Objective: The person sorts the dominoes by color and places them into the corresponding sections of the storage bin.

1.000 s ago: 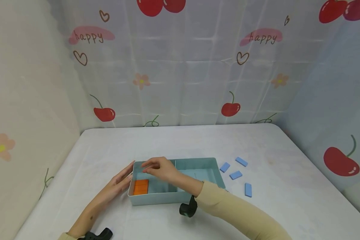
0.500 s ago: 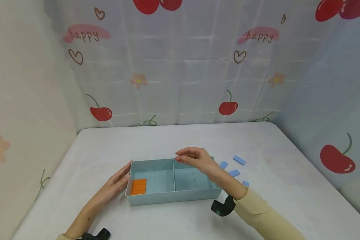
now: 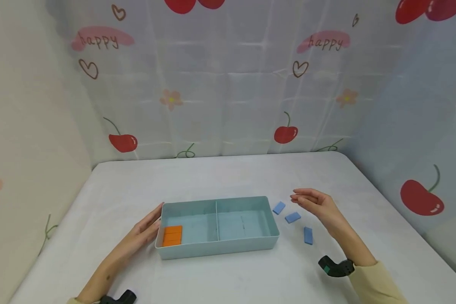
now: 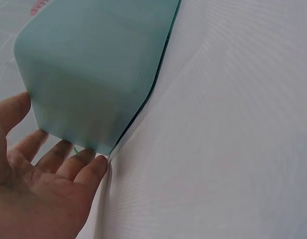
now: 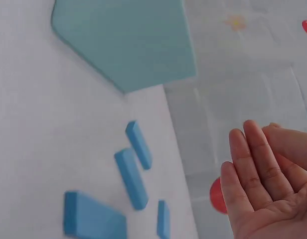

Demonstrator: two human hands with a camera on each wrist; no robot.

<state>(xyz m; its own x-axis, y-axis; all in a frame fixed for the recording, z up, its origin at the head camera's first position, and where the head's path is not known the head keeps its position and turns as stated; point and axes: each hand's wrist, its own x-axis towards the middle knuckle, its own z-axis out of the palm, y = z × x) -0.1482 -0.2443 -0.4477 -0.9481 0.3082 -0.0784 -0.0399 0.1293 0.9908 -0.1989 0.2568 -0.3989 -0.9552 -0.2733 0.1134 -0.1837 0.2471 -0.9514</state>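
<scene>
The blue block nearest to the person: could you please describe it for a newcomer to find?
On the white table, find the teal tray. Right of it in the head view, take the lowest blue block; of those visible, only its long side runs nearly straight up the picture.

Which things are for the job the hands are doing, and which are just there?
Probably for the job:
- divided box, touched by the left hand
- orange blocks inside it
- four blue blocks outside it, near the right hand

Probably just there:
- cherry curtain behind
- white tabletop underneath
- black wrist cameras
</scene>
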